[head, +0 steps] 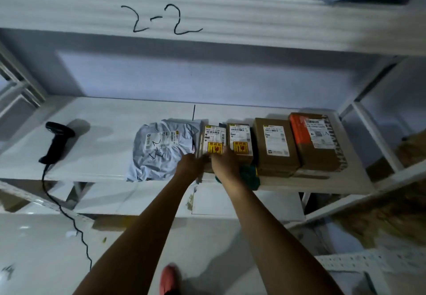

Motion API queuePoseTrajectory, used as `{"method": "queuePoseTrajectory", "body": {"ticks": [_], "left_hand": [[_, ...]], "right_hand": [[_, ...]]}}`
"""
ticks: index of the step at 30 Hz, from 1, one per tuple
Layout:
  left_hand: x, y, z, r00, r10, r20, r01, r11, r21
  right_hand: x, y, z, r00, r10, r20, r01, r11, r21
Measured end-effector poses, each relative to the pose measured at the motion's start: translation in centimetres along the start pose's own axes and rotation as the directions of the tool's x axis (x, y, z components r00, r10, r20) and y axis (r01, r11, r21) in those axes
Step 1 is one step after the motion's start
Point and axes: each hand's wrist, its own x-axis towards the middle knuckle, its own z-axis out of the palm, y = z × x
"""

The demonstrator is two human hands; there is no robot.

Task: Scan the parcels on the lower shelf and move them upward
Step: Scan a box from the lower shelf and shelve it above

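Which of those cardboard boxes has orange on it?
The box at the far right of the row: one side of its top is orange. The brown box beside it is plain, and the two small boxes carry yellow stickers.

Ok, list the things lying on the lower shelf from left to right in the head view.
Black barcode scanner → grey poly mailer → first small box with a yellow sticker → second small box with a yellow sticker → plain brown box → box with orange tape.
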Motion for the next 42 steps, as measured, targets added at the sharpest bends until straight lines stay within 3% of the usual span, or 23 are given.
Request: {"method": "queuePoseTrajectory", "body": {"ticks": [4,7,11,14,17,21,27,29,32,34,36,39,42], "left_hand": [[3.2,-2.7,1.0,0.994,-0.080,0.078,0.091,0.985,-0.146],[3.6,-2.8,1.0,0.986,-0.048,0.161,0.090,0.962,-0.259],[3.3,-2.6,-0.7,0.985,-0.018,0.169,0.085,0.912,-0.401],[2.5,-3.2,-3.0,0.974,0.077,0.213,0.068,0.799,-0.597],[2.2,-4.5,-5.8,0.953,0.197,0.232,0.041,0.671,-0.740],[3.1,-6.7,-10.3,0.946,0.262,0.189,-0.009,0.606,-0.795],[4.9,-11.5,-17.5,0.984,0.173,0.042,-0.069,0.591,-0.804],[5.2,-13.2,-20.0,0.992,0.124,-0.035,-0.101,0.578,-0.809],[4.6,-16.0,-23.0,0.994,0.016,-0.104,-0.095,0.571,-0.816],[4.7,-17.4,-25.0,0.987,-0.045,-0.156,-0.102,0.580,-0.808],[5.5,-18.6,-26.7,0.969,-0.078,-0.233,-0.127,0.652,-0.747],[7.8,-20.9,-29.5,0.917,-0.093,-0.388,-0.130,0.850,-0.511],[9.7,-23.2,-33.5,0.800,-0.147,-0.582,0.000,0.969,-0.245]], "right_hand": [[0.7,0.2,1.8,0.987,0.105,-0.123,-0.109,0.994,-0.024],[0.8,0.5,2.6,0.960,0.239,-0.149,-0.214,0.963,0.164],[-0.6,0.0,4.3,0.935,0.134,-0.327,-0.065,0.975,0.214],[-2.0,-1.0,6.0,0.928,0.084,-0.362,0.072,0.915,0.398],[-2.7,-2.1,7.1,0.969,0.104,-0.224,0.078,0.732,0.677],[-2.7,-3.5,10.6,0.999,0.000,-0.055,0.043,0.609,0.792],[-2.5,-6.3,18.2,0.960,-0.153,0.236,-0.112,0.561,0.820],[-2.2,-7.7,20.9,0.911,-0.193,0.365,-0.204,0.557,0.805],[-3.0,-9.2,24.9,0.834,-0.216,0.507,-0.274,0.635,0.722],[-3.5,-10.1,27.7,0.823,-0.174,0.542,-0.301,0.676,0.673],[-3.8,-11.2,30.4,0.838,-0.116,0.534,-0.303,0.715,0.631],[-3.8,-12.3,34.6,0.875,0.026,0.484,-0.322,0.777,0.541],[-3.9,-12.9,38.6,0.902,0.163,0.400,-0.344,0.830,0.439]]}}
